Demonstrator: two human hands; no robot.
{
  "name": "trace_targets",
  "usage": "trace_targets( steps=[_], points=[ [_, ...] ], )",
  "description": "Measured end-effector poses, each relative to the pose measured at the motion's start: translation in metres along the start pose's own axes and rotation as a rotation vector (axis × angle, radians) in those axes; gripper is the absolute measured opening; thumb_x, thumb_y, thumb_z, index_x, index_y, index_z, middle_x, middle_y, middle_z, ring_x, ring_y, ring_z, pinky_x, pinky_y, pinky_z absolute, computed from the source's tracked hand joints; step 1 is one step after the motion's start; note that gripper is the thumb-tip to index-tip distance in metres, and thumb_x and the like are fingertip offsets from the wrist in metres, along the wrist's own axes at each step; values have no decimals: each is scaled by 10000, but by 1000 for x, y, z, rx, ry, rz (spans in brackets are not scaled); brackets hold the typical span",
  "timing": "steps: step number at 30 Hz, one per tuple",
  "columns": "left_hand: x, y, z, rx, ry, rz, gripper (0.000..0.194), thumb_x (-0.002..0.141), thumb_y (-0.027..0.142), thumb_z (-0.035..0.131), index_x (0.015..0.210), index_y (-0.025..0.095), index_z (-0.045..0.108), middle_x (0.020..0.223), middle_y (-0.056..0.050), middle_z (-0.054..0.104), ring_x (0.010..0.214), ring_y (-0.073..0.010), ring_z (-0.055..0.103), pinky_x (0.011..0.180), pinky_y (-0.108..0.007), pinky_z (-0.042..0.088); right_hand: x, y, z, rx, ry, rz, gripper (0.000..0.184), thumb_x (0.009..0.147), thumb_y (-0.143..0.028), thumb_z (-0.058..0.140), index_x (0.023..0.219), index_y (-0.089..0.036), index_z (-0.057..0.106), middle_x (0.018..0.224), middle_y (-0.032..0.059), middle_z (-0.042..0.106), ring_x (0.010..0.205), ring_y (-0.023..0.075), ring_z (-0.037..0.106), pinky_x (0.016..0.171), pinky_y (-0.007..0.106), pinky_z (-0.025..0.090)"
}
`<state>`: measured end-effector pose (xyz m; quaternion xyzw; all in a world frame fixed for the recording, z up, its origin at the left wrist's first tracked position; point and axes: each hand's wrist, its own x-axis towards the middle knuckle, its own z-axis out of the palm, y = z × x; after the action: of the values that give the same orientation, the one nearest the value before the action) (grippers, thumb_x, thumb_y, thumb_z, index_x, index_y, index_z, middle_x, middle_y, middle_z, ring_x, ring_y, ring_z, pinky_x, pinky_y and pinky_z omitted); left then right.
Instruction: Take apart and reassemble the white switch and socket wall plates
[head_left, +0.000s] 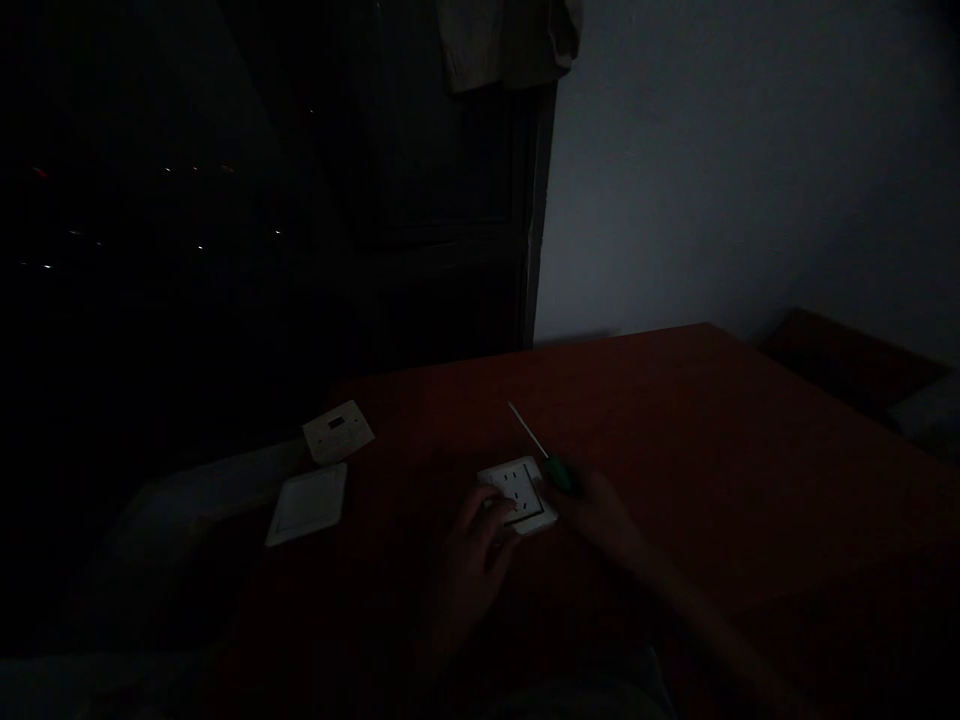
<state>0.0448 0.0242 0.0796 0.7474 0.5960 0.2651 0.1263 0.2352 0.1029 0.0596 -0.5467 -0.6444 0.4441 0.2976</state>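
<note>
A white wall socket [512, 478] with dark slots lies on the reddish table, a dark gap showing along part of its inner panel. My left hand [474, 555] reaches over its left and near side, curled fingers gripping it and resting on its face. At the socket's right edge, my right hand [600, 512] is closed around the green handle of a screwdriver [556, 474]. The metal shaft points up and left, away from the socket, with its tip over the tabletop. Poor light hides some of the finger detail.
To the left lie a white square frame or plate [307, 503] and, beyond it, a pale card [339, 432] with a dark rectangular opening. The wooden table [675, 420] reaches toward a pale wall [750, 180]. Cloth [510, 45] hangs at the top.
</note>
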Motion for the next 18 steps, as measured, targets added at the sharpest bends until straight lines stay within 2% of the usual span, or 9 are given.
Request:
trace_targets(
  steps=[4,8,11,18],
  points=[
    [-2,-13,3,-6,57,-78,536,806,224,631,1312,282,465,1413,-72,430,1272,-299,451,1040,-475,411,-1,2,1,-14,-19,-18,303,809,-394,561,996,-165,626,827,49,685,684,177,611,573,242,455],
    [0,-25,8,-95,0,-156,728,789,289,656,1426,282,304,1497,-96,314,1370,-316,318,1095,-517,324,-1,3,1,-14,-32,-30,318,827,-395,538,1028,-164,624,866,59,692,724,182,634,592,244,477],
    [2,-32,12,-154,-40,-182,754,794,326,655,1443,271,277,1505,-110,306,1388,-316,289,1111,-523,293,-2,2,0,-16,-52,-54,342,835,-402,532,1052,-157,631,867,59,694,726,182,633,602,248,481],
    [4,-35,11,-167,-50,-175,741,787,341,671,1435,270,318,1494,-105,349,1378,-324,314,1114,-516,287,-2,-1,-2,-23,-62,-89,334,847,-394,521,1044,-153,642,829,40,689,683,164,614,579,230,465]
  ],
)
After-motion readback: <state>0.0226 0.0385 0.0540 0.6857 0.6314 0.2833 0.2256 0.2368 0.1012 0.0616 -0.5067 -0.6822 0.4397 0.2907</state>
